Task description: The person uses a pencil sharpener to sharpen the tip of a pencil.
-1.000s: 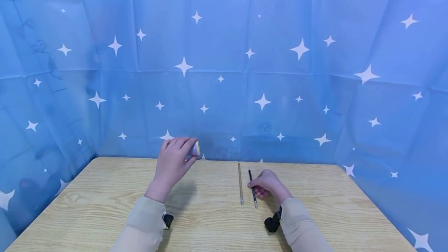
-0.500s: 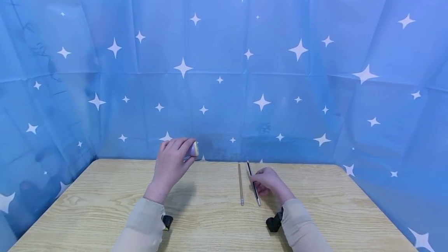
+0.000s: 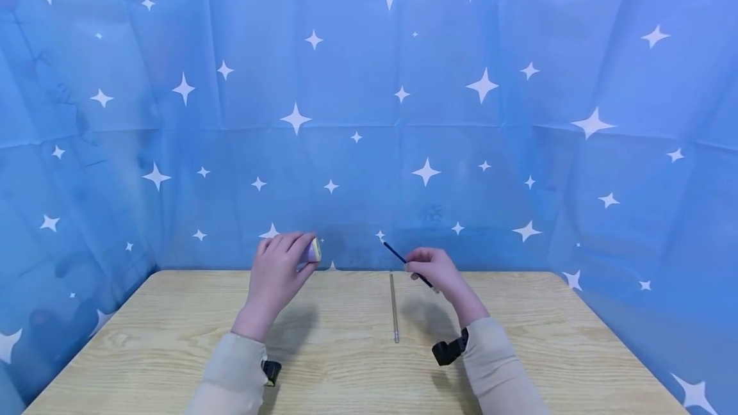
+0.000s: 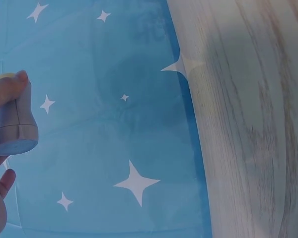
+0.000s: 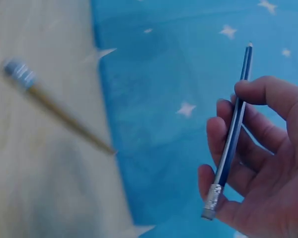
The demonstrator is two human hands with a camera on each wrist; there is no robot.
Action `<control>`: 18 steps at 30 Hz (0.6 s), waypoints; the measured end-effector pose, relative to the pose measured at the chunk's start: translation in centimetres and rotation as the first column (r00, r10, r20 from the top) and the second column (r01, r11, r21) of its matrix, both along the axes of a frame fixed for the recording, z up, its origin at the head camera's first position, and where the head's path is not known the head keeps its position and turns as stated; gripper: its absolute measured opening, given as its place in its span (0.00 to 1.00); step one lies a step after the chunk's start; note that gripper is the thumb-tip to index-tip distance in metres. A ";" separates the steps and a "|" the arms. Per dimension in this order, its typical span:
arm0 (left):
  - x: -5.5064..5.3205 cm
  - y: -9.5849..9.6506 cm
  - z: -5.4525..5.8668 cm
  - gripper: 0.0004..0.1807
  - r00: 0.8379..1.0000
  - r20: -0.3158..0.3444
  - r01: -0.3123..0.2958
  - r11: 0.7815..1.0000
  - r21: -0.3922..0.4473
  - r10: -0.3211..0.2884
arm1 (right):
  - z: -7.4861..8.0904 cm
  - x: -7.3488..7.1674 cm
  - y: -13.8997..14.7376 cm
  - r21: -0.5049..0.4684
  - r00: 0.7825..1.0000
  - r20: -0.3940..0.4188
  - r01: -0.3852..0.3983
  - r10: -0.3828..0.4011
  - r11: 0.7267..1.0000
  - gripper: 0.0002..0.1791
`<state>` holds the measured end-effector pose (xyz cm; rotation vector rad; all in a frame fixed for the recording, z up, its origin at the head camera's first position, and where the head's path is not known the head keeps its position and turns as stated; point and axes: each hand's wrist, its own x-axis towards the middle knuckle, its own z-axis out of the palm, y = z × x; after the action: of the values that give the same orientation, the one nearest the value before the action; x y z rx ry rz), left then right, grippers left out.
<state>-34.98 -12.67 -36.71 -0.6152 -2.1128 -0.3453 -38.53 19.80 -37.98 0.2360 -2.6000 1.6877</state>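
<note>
Left hand [image 3: 275,277] fingers clasp an unlabelled sharpener [image 4: 16,124]; right hand [image 3: 436,273] fingers pinch an unmarked blue pencil [image 5: 231,136].

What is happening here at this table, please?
A person sits at a wooden table with blue star-patterned cloth behind it. The left hand holds a small purple sharpener-like object above the table. The right hand holds a dark blue pencil in the air, its point aimed toward the left hand. A second, light brown pencil lies flat on the table between the two hands, untouched.
</note>
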 end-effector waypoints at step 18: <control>-0.1 -0.3 -0.2 0.31 1.000 -0.007 0.029 0.999 0.021 -0.029 | 2.1 1.3 -2.8 0.056 0.970 -0.241 0.030 -0.015 0.998 0.08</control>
<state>-35.11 -12.99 -36.93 -0.6346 -2.0927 -0.3808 -37.20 17.01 -35.91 0.3851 -2.4665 1.4723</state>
